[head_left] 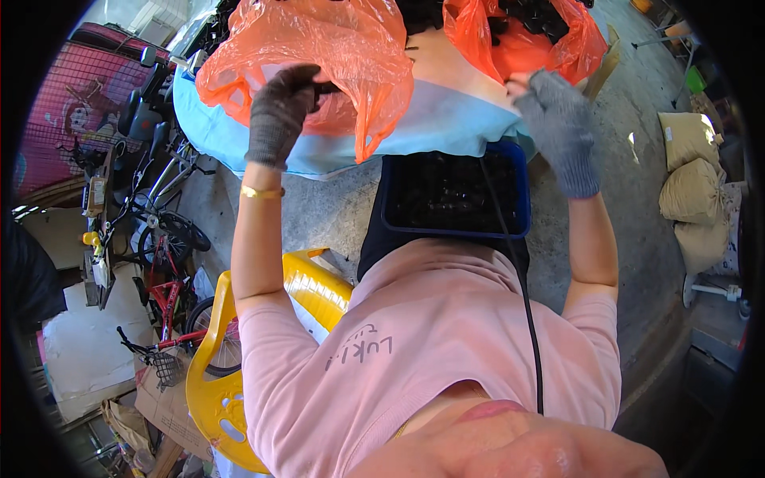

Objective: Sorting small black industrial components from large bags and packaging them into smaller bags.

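My left hand (pixel 285 111), in a dark knit glove, is at the mouth of an orange plastic bag (pixel 319 48) on the table. Its fingers are bent in against the film and appear to pinch it. My right hand (pixel 558 119) wears a grey glove with bare fingertips. Those fingers are curled together beside a second, redder plastic bag (pixel 526 54), and what they hold, if anything, is hidden. Black pieces (pixel 542 17) lie inside that second bag. Below the table edge, a blue tub (pixel 523 211) of dark pieces rests by my lap.
A light blue and peach cloth (pixel 446 103) covers the table. At left are a yellow plastic chair (pixel 209 374), a red bicycle (pixel 167 299) and flattened cardboard (pixel 163 402). Stuffed sacks (pixel 692 191) are stacked at right. A black cord (pixel 522 279) runs down over my shirt.
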Demonstrator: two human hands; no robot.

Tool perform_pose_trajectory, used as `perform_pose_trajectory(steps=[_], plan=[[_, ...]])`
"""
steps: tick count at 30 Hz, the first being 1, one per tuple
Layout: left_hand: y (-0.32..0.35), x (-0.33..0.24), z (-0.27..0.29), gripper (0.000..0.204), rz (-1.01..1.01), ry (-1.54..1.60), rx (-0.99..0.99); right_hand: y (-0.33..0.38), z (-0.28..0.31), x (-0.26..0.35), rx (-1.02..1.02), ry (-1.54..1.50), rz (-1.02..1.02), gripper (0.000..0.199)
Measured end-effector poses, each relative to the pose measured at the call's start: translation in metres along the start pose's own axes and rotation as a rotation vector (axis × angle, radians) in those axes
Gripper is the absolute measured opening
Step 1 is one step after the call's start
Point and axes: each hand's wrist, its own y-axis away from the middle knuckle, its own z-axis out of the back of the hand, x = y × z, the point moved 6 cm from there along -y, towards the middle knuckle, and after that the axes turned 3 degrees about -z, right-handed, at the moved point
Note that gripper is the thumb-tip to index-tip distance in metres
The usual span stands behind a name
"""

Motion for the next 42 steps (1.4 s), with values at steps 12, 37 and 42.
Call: perform_pose_trajectory(steps=[12, 37, 42], plan=[[0.085, -0.034, 0.0, 0.023, -0.208, -0.252, -0.336, 0.048, -0.014, 0.056, 0.361, -0.568, -0.126, 0.013], [0.138, -0.046, -0.097, 0.024, 0.157, 0.26, 0.349, 0.072, -0.051, 0.063, 0.647, -0.928, -0.547, 0.025], [0.136, -0.038, -0.1, 0.024, 0.201, 0.171, 0.353, 0.078, -0.057, 0.057, 0.656, -1.013, -0.625, 0.027]])
